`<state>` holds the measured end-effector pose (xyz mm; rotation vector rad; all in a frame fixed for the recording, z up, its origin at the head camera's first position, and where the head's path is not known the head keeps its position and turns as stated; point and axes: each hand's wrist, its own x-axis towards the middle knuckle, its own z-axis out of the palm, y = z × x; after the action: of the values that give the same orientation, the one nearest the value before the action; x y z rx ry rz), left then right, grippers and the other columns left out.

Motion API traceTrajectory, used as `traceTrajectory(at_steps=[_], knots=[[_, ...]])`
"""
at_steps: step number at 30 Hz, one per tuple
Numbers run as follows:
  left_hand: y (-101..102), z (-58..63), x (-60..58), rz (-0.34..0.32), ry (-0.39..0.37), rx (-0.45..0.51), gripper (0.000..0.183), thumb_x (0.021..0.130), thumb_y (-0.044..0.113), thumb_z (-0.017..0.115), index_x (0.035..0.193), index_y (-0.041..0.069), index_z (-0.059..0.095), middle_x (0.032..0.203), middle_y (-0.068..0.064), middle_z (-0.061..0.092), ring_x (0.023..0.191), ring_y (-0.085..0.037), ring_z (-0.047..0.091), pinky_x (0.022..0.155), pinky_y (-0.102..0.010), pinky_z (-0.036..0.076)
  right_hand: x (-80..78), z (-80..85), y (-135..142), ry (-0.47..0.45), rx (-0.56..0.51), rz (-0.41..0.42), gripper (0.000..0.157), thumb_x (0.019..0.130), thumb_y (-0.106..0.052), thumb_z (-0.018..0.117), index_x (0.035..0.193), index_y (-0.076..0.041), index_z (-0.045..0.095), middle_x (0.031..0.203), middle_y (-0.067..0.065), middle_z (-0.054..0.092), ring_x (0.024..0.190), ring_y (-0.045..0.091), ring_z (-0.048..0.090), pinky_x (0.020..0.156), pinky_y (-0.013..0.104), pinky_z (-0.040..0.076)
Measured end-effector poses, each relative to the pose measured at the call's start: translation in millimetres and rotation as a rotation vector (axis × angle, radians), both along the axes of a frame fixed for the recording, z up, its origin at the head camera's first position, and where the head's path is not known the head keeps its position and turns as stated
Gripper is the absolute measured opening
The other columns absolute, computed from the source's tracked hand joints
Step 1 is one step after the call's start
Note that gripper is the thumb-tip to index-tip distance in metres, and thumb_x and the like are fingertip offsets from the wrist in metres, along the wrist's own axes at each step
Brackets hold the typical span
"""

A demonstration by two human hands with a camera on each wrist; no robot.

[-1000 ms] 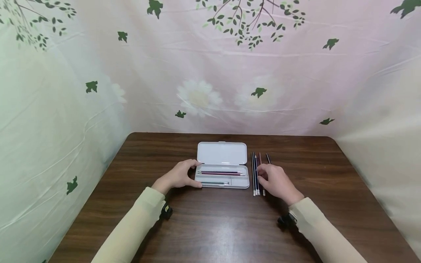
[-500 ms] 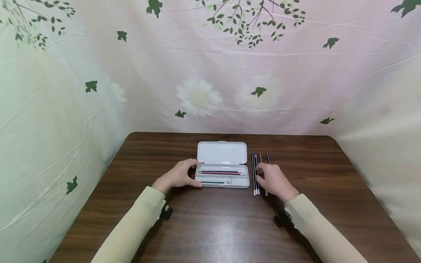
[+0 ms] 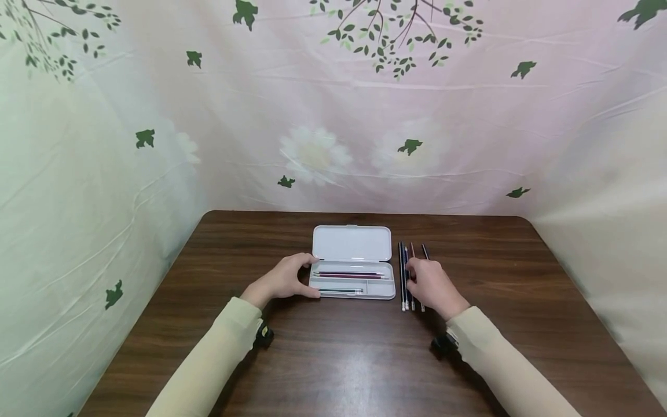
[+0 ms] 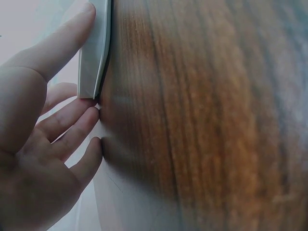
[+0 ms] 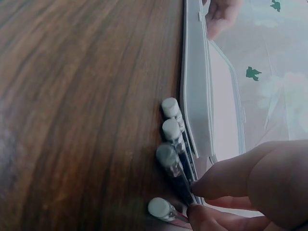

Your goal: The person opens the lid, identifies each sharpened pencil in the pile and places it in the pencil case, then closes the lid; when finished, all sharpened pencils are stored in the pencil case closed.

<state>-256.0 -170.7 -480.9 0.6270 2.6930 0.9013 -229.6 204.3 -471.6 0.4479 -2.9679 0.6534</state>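
An open white pencil case (image 3: 380, 289) lies on the table, its lid (image 3: 351, 243) folded back. Purple and dark pencils (image 3: 349, 276) lie in its back compartment and a green one (image 3: 339, 290) in the front. My left hand (image 3: 283, 278) holds the case's left end between thumb and fingers. To the right of the case, my right hand (image 3: 435, 284) pinches a dark pencil (image 5: 178, 175) between thumb and finger; its eraser end is angled away from two dark pencils (image 3: 403, 284) beside it. A reddish pencil (image 3: 412, 249) lies partly under the hand.
A black pencil (image 3: 425, 251) shows just beyond the right hand, its lower part hidden. The brown wooden table (image 3: 333, 359) reaches back to a printed cloth (image 3: 354, 116) that hangs behind and at both sides.
My right hand and wrist have shifted slightly left. The eraser ends of the pinched dark pencil and the reddish pencil have swung a little to the right. The left hand and case have stayed still.
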Motion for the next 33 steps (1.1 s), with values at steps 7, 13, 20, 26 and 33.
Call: traceTrajectory(at_steps=[7,13,20,26,33], knots=[[0.7,1.2,1.3,0.007,-0.006,0.010,0.086,0.074,0.043,0.097,0.144,0.010,0.059,0.137,-0.005,0.062,0.126,-0.023,0.056,0.112,-0.045,0.045,-0.4,1.6,-3.8,0.000,0.028,-0.015,0.021,0.082,0.000,0.072,0.102,0.005,0.070,0.080,0.010,0.066,0.070,0.023,0.059,0.063,0.042,0.054],[0.8,1.8,1.3,-0.002,0.000,0.012,0.086,0.074,0.043,0.097,0.144,0.010,0.059,0.137,-0.004,0.063,0.125,-0.022,0.056,0.112,-0.045,0.045,-0.7,0.0,-7.5,0.013,0.052,-0.048,0.023,0.078,0.001,0.073,0.100,0.006,0.069,0.088,0.020,0.071,0.073,0.030,0.066,0.065,0.049,0.057],[1.3,2.2,-0.1,-0.018,0.009,0.015,0.084,0.075,0.041,0.097,0.143,0.010,0.060,0.136,-0.004,0.064,0.124,-0.022,0.057,0.111,-0.044,0.046,-0.7,0.8,-12.4,0.000,0.059,-0.093,0.020,0.078,0.001,0.074,0.093,0.005,0.060,0.076,0.020,0.066,0.064,0.032,0.064,0.058,0.048,0.055],[1.3,1.5,-1.0,-0.014,0.011,0.004,0.085,0.075,0.043,0.096,0.144,0.009,0.060,0.137,-0.005,0.063,0.125,-0.023,0.057,0.111,-0.045,0.046,1.3,6.2,-13.8,-0.020,0.047,-0.128,0.020,0.078,0.001,0.072,0.091,0.007,0.059,0.075,0.021,0.063,0.064,0.031,0.063,0.057,0.048,0.056],[0.6,1.3,-0.1,-0.007,0.003,-0.001,0.086,0.076,0.042,0.096,0.145,0.009,0.059,0.138,-0.005,0.063,0.126,-0.023,0.056,0.112,-0.045,0.045,0.5,6.4,-9.5,-0.016,0.042,-0.122,0.014,0.076,0.000,0.071,0.074,-0.001,0.056,0.064,0.012,0.055,0.057,0.026,0.054,0.053,0.044,0.052]])
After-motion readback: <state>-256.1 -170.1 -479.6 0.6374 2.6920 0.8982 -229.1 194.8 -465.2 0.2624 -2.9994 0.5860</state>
